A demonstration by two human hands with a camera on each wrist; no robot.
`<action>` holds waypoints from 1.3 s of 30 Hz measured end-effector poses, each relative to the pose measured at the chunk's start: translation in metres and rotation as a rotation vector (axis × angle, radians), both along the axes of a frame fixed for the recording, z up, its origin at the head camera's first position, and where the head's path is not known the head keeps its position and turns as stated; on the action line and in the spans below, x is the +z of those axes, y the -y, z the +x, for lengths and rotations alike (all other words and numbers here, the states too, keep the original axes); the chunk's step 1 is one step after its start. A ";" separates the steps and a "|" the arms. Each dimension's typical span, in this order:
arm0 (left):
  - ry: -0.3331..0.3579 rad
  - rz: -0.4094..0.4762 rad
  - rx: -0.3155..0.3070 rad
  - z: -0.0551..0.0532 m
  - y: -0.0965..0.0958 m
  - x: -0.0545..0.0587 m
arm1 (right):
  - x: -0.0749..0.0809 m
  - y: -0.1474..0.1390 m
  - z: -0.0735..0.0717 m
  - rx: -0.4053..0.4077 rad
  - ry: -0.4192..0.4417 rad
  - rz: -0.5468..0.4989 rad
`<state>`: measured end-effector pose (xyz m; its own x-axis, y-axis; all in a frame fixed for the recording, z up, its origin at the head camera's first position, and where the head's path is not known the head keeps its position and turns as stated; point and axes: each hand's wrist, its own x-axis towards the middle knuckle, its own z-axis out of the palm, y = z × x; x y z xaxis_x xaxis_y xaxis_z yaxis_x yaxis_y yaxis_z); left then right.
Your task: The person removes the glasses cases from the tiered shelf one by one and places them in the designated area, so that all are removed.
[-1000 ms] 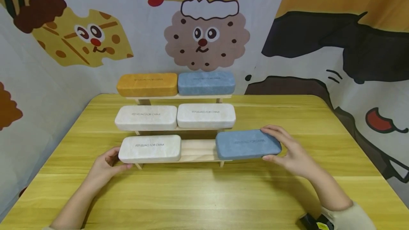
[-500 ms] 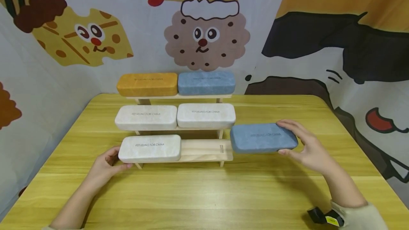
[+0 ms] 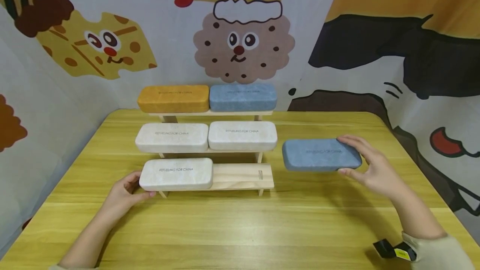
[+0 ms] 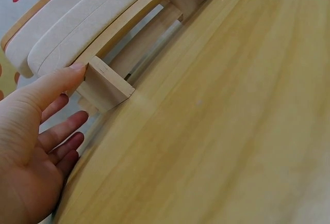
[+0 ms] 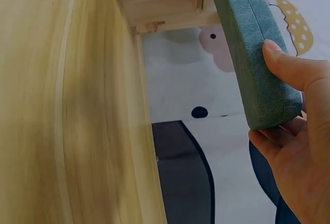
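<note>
My right hand [image 3: 378, 171] grips the right end of a blue glasses case [image 3: 318, 154], thumb on one long side and fingers on the other. Dark lettering runs along its top. The case is held above the table, right of a three-tier wooden stand [image 3: 241, 177] and apart from it. In the right wrist view the thumb presses on the blue case's seamed side. My left hand [image 3: 121, 197] pinches the stand's bottom-left corner, the thumb on the shelf's front edge in the left wrist view. A cream glasses case [image 3: 176, 175] lies on the left half of that shelf.
Two white glasses cases [image 3: 243, 136] fill the middle shelf. The top shelf bears an orange case [image 3: 173, 99] and another blue case [image 3: 243, 98]. The wooden table [image 3: 240, 228] ends close to a cartoon-printed cloth [image 3: 165, 20] at the back.
My right hand has carried the blue case off the bottom shelf's right side, rightward and slightly back. The shelf's right half is now exposed. My left hand stays in place.
</note>
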<state>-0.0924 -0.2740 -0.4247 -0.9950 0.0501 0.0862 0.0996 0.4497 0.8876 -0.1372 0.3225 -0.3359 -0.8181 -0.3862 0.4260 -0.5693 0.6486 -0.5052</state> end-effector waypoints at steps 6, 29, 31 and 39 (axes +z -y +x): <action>0.005 0.000 0.002 0.000 -0.001 0.001 | 0.002 -0.007 -0.010 -0.019 -0.002 0.019; 0.009 0.053 -0.010 0.000 0.000 -0.003 | -0.010 -0.005 -0.065 -0.038 0.175 -0.002; 0.008 0.054 -0.009 0.000 0.001 -0.003 | -0.012 -0.003 -0.070 -0.032 0.184 0.001; 0.008 0.046 -0.012 0.000 0.001 -0.002 | -0.021 0.003 -0.088 -0.014 0.205 0.018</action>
